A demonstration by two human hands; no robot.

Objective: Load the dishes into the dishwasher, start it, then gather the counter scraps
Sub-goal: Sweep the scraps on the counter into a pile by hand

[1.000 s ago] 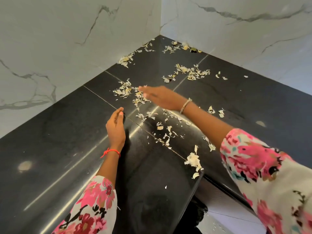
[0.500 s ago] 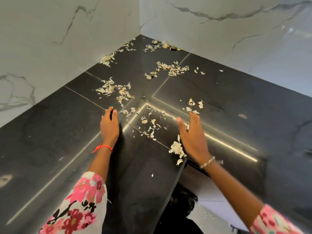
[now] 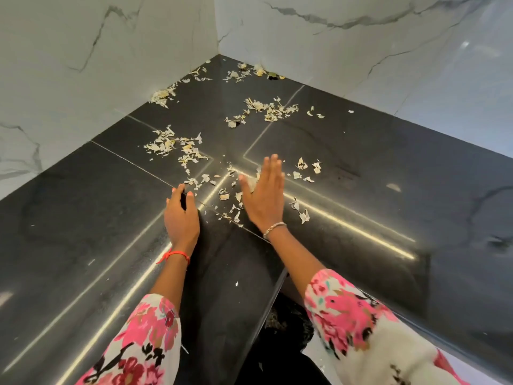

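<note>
Left wall (image 3: 83, 51): white marble with grey veins, meeting the black counter (image 3: 83, 218) along its left edge. The counter surface is polished and shows streaks of reflected light.

Left sleeve (image 3: 144, 337): floral, pink on white, ending at the forearm. A red thread (image 3: 174, 254) is tied at the wrist.

Left hand (image 3: 181, 215): resting on the counter, fingers lightly curved with the tips down on the stone. It is relaxed and cupped, with nothing seen in its grasp.

Scraps (image 3: 172, 144): pale, papery flakes lying loose on the counter. One cluster sits beyond the left hand. A smaller heap (image 3: 162, 95) lies against the foot of the left wall. A thin scatter (image 3: 230, 201) lies between the two hands, just beside the left fingertips. Further flakes (image 3: 249, 72) sit in the back corner, and a strip (image 3: 263, 109) lies mid-counter in front of it.

Right hand (image 3: 263, 195): flat, palm down, fingers straight and held together, gripping nothing. It lies over the scatter, with flakes at its thumb side. A beaded bracelet (image 3: 274, 228) is on the wrist, with a matching right sleeve (image 3: 347, 309) behind it.

Right of that hand: a few loose flakes (image 3: 305, 168) beyond the fingers and several (image 3: 301, 212) beside the palm.

Right wall (image 3: 388, 37): the same veined marble.
</note>
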